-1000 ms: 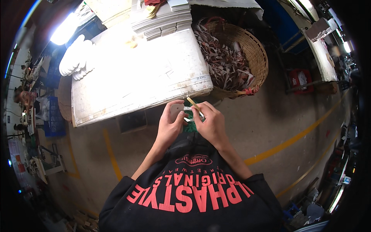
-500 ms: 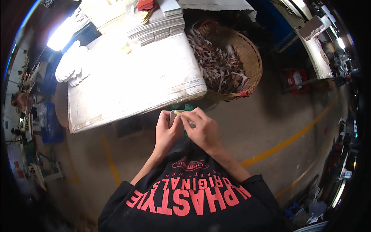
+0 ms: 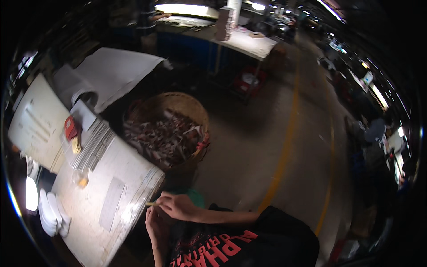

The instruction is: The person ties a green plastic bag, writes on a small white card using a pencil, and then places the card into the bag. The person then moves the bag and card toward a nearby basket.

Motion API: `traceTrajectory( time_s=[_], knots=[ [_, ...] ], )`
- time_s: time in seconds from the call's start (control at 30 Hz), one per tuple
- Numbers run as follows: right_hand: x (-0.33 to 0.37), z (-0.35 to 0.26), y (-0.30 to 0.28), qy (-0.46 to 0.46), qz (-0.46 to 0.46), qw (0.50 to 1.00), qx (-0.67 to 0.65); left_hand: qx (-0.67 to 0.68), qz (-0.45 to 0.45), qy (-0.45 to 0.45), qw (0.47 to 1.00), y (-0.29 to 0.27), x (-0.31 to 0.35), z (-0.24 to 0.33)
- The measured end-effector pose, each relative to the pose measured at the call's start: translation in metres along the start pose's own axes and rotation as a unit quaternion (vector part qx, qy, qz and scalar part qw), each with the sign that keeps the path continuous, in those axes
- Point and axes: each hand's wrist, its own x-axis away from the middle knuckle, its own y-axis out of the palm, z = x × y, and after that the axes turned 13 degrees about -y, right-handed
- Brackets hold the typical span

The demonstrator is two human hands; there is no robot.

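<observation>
My right hand pinches a thin yellowish stick, whose end sticks out toward the board-topped table. Below and against it is my left hand, its fingers curled. What lies between the left fingers is hidden and dim. Both hands are just off the table's right edge, in front of my black shirt. Something green shows behind the right wrist. On the table lie a grey strip, a stack of pale sheets and a red item with a yellowish part.
White sole-shaped pieces stand at the table's left edge. Past its far right corner is a wicker basket of cut scraps. Farther off are another table, a red container and another person's hand. Yellow lines mark the floor.
The view has swung to the right, so table and basket now appear farther left. My hands stay together; the pale grey flat piece seen in my left hand earlier no longer shows.
</observation>
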Motion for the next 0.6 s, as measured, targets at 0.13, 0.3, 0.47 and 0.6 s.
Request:
traceTrajectory(
  time_s=[0.13,0.3,0.47,0.6],
  knots=[
    [0.012,0.003,-0.007,0.056,-0.001,0.998,-0.025,-0.009,-0.015,-0.017,1.0,0.006,0.003,-0.004],
    [0.019,0.007,-0.012,0.09,0.01,0.994,-0.067,-0.035,-0.005,-0.033,0.999,-0.001,-0.003,-0.002],
    [0.024,0.007,-0.011,0.104,0.025,0.991,-0.077,-0.068,-0.01,-0.033,0.997,-0.015,-0.011,-0.006],
    [0.024,0.003,-0.006,0.076,0.056,0.994,-0.061,-0.065,-0.005,-0.024,0.998,-0.011,-0.006,-0.012]
  ],
)
